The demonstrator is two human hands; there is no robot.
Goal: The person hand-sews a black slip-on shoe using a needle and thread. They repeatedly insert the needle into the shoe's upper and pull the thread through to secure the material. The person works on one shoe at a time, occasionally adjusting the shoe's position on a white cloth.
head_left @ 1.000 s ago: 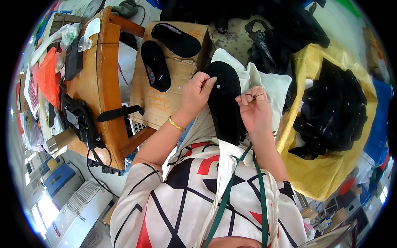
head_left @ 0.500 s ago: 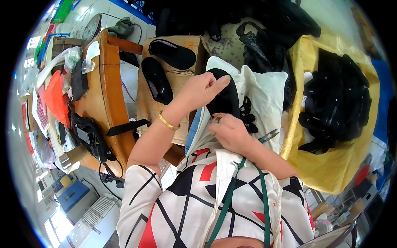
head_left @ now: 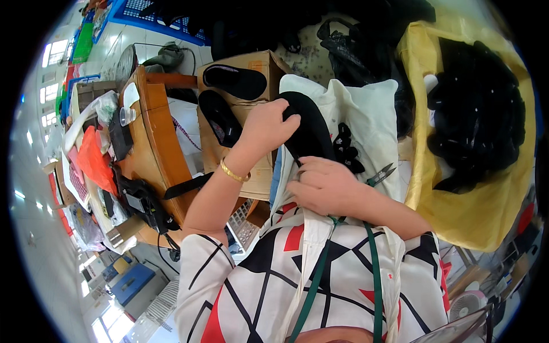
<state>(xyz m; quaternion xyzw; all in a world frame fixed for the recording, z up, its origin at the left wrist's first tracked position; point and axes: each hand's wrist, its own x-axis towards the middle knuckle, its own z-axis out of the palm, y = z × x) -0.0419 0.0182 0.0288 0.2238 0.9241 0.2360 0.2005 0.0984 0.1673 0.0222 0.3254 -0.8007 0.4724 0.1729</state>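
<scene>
Left hand (head_left: 267, 127) has the black shoe (head_left: 314, 123) pinched in its fingers, running toward the right hand (head_left: 326, 186), whose fingers are curled up, can't tell on what tbh.

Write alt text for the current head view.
A person's left hand grips the far end of a black slipper above white cloth; the right hand is at its near end. Snips and small black pieces lie on the cloth. Two more slippers rest on a cardboard box at left; a yellow sack of black items stands at right.
</scene>
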